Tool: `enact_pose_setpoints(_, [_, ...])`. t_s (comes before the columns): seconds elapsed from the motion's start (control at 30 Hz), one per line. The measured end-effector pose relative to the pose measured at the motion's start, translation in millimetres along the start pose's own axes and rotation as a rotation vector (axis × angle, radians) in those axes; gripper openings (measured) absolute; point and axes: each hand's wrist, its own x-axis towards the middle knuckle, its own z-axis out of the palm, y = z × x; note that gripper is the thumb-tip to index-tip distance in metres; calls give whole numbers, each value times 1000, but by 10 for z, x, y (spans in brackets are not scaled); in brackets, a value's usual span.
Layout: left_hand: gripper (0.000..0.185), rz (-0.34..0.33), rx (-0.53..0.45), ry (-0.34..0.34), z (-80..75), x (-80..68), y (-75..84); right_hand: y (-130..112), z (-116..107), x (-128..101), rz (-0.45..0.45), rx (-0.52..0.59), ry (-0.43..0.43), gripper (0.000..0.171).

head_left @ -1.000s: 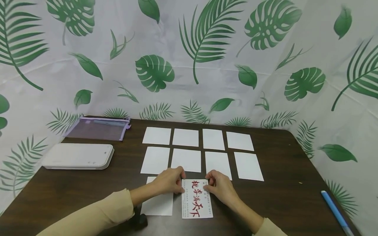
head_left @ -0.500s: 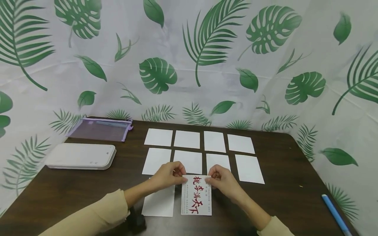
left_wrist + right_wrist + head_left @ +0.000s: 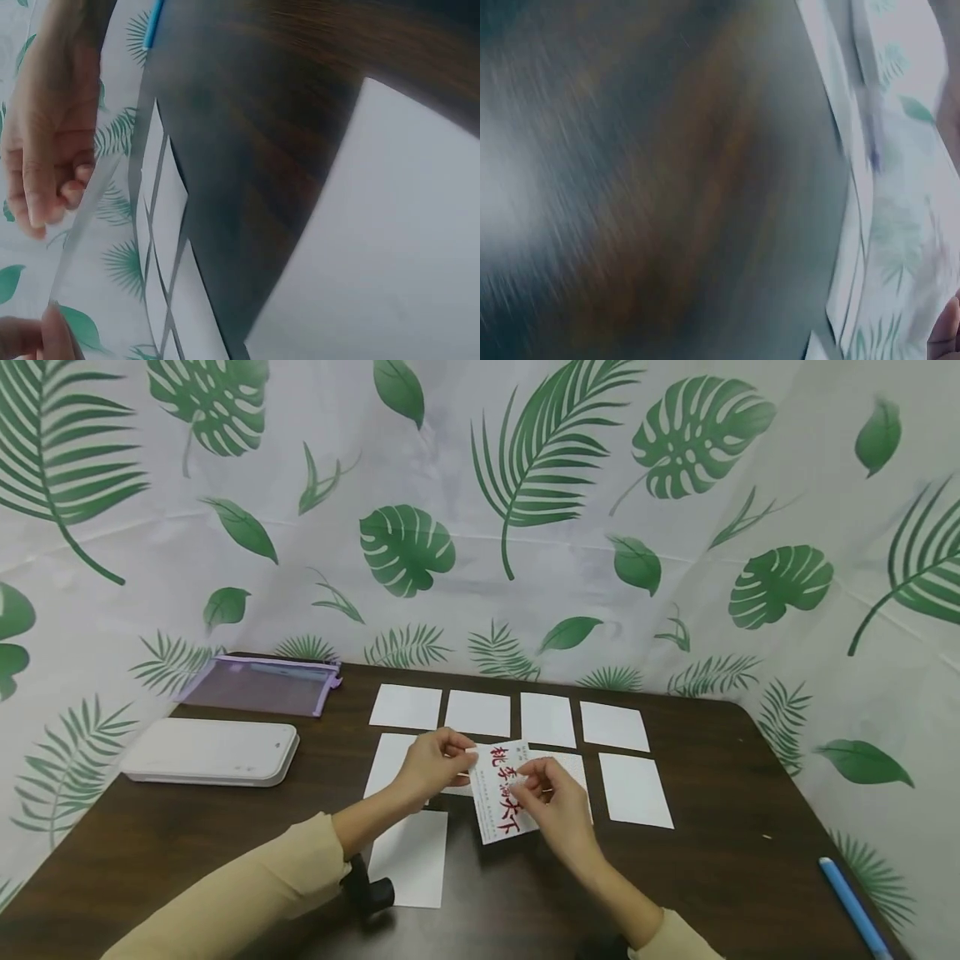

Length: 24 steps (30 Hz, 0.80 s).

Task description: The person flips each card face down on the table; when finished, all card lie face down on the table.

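Lifted above the table is a white card (image 3: 497, 797) with red Chinese calligraphy, tilted slightly. My left hand (image 3: 429, 770) pinches its upper left corner between thumb and fingers. The right hand (image 3: 564, 817) is in front of the card's right side, its fingers loosely bent. From the left wrist view, this same right hand (image 3: 51, 142) appears beside the card's thin edge, with no card visible between thumb and fingers. Only a bit of a hand (image 3: 946, 330) enters the right wrist view, at the lower right corner.
White cards (image 3: 636, 789) lie in two rows on the dark table (image 3: 720, 877). One more blank card (image 3: 408, 860) lies nearer, beside a black object (image 3: 369, 889). A white case (image 3: 213, 750) and purple mesh pouch (image 3: 262, 685) are at left, a blue pen (image 3: 853, 906) at right.
The printed card has risen off the table, moved away from me and tilted. Both hands went up with it, and the right hand has shifted from the top corner down its right side.
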Motion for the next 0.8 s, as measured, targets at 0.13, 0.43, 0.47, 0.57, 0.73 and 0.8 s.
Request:
enact_pose_setpoints(0.13, [11,15,-41,28,57,16,50,-66,131,-77,-99,-54,-77,34])
enact_pose_setpoints(0.43, [17,28,-138,36,152,-13,118,-63,158,-96,-287,-261,-26,34])
enact_pose_setpoints(0.47, [18,39,-141,35,158,-14,122,-58,146,-87,-319,-283,-14,33])
enact_pose_setpoints(0.57, [21,69,-137,33,176,-15,139,-39,102,-53,-413,-345,16,31])
enact_pose_setpoints(0.73, [29,138,-121,35,196,-13,143,-30,15,8,-488,-406,32,28])
enact_pose_setpoints(0.8, [31,157,-122,34,198,-18,136,-34,-24,35,-469,-402,47,27])
